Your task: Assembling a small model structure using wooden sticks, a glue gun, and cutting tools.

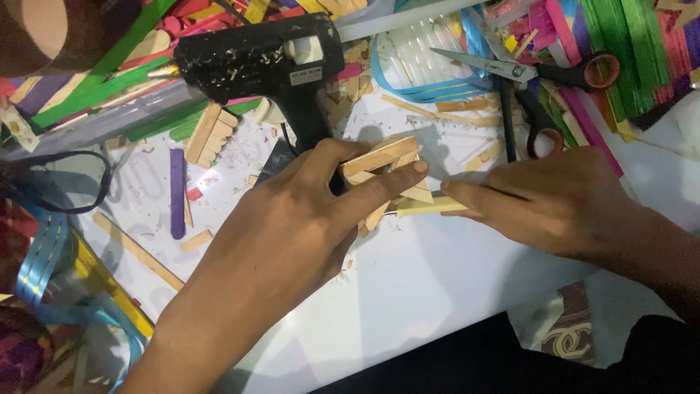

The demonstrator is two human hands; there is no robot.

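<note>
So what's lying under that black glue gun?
Under the glue gun lie green sticks and wood scraps on the white table. Its handle base is hidden behind the left hand.

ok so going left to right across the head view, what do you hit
blue ribbon → purple craft stick → left hand → small wooden stick structure → loose stick piece → right hand

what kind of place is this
Most likely a home craft table. A black hot glue gun and black-handled scissors lie among coloured wooden craft sticks, while the left hand and right hand hold a small structure of plain wooden sticks.
</note>
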